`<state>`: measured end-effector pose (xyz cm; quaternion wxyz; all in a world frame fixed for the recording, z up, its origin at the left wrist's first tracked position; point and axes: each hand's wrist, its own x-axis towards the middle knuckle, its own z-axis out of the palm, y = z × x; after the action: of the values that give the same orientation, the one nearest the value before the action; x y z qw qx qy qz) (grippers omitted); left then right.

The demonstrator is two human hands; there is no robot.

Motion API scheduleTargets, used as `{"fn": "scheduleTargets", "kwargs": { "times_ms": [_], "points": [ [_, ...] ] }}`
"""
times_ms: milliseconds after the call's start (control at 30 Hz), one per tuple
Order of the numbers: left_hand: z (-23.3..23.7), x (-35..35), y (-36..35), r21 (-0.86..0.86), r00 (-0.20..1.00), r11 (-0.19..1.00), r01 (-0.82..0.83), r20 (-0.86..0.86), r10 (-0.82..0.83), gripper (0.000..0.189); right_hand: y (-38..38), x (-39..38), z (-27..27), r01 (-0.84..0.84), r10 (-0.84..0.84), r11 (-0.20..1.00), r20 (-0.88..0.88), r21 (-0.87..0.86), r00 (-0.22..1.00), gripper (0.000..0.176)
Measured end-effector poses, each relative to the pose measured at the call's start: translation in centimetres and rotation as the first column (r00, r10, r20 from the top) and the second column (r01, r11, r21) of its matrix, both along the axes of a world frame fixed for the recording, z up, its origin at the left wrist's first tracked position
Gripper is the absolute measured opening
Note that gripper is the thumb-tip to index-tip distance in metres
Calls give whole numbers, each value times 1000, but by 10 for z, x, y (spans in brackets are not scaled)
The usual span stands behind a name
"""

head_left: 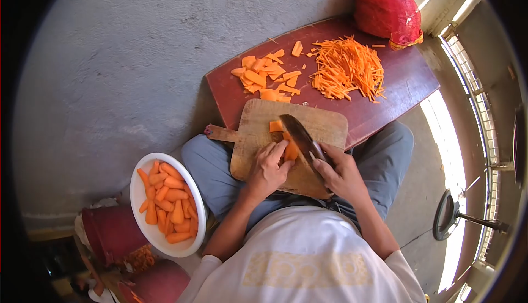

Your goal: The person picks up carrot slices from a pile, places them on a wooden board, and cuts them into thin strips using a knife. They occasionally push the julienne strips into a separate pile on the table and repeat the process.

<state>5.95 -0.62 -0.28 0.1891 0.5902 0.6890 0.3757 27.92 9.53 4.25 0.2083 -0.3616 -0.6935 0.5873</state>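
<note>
From the head view, my left hand (pixel 269 168) pins a carrot piece (pixel 290 150) with curled fingertips on the wooden cutting board (pixel 253 121) across my lap. My right hand (pixel 341 174) is clamped around the handle of the knife (pixel 297 132), whose blade lies against that piece. Beyond the board, on the dark red tabletop (pixel 396 94), lie carrot slices (pixel 264 77) and a heap of carrot strips (pixel 346 69), with a red bag (pixel 385 6) behind. A white bowl (pixel 135 198) of carrot chunks sits to my left.
</note>
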Motion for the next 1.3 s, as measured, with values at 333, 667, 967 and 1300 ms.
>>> {"fn": "scheduleTargets", "kwargs": {
  "times_ms": [333,667,967,1300],
  "points": [
    [-8,-7,-2,83,996,994,74,38,-78,35,-1,-4,13,-27,19,993,67,114,998,43],
    [-14,-5,10,200,980,971,134,-174,-100,15,-8,-5,10,-86,67,978,106,191,992,44],
    [-12,-31,23,234,993,971,-53,-91,76,37,15,5,21,-126,84,966,187,227,979,45],
    [-15,-84,50,165,927,982,91,-373,-23,26,0,21,12,-69,50,970,82,235,995,42]
  ]
}}
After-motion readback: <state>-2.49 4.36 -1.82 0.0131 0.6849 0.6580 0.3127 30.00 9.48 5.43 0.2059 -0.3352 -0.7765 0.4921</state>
